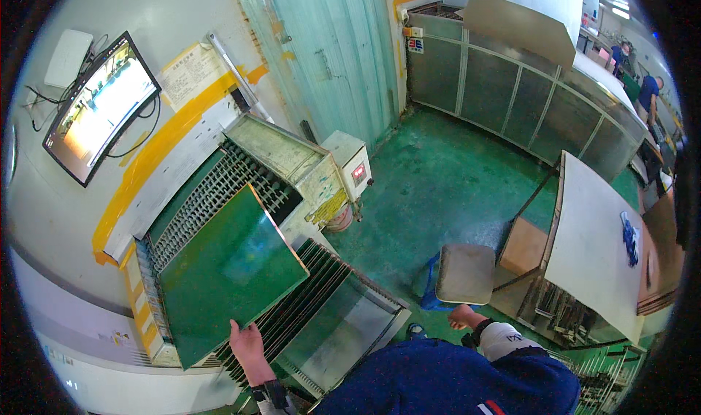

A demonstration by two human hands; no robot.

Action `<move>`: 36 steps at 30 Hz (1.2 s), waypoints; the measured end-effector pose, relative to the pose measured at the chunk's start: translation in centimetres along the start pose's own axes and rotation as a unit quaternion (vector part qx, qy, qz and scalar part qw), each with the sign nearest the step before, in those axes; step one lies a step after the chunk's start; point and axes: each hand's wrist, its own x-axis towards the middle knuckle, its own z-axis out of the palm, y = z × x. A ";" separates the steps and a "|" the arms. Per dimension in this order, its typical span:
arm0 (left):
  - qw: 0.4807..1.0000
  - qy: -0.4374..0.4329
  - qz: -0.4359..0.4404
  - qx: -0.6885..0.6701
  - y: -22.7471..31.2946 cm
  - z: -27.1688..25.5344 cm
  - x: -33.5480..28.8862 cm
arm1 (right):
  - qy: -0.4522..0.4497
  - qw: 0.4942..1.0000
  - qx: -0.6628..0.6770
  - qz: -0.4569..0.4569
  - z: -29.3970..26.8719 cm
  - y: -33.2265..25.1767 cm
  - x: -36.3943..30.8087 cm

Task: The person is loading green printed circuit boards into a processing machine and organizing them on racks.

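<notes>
A large green board [234, 269] with a thin pale edge lies tilted on the rows of rollers [212, 185] of a machine at the left. My left hand [248, 346] is at the board's near edge, palm showing and fingers apart, with the fingertips against or just over that edge. Under the board and to its right is a slotted rack [343, 327] with dark parallel bars. My right hand [461, 317] hangs by my side near a stool [465, 273] with a worn, greyish seat; its fingers are curled in, and nothing shows in them.
A control box [350, 164] with a red display stands at the machine's far corner. A screen [102, 108] hangs on the left wall. At the right, a pale-topped table [591, 232] holds blue-and-white gloves [629, 238]. Metal-panelled cabinets [511, 94] line the back; people [648, 92] work beyond.
</notes>
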 end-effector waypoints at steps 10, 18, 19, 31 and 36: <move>0.992 0.116 -0.047 0.002 -1.6 1.4 3.9 | -0.118 0.958 0.249 0.079 -3.2 5.7 5.0; 0.995 0.067 -0.071 0.000 -1.9 3.3 5.0 | -0.392 0.716 0.530 0.229 -2.9 5.9 5.3; 0.995 0.069 -0.067 -0.001 -2.0 3.4 5.5 | -0.352 0.758 0.503 0.221 -3.2 5.9 5.8; 0.989 0.041 -0.119 0.075 -1.6 4.7 12.0 | -0.065 0.983 0.167 0.026 -0.3 2.0 -0.3; 0.970 0.032 -0.174 0.168 -0.1 7.2 11.8 | -0.179 0.950 0.237 0.093 -2.4 5.9 4.6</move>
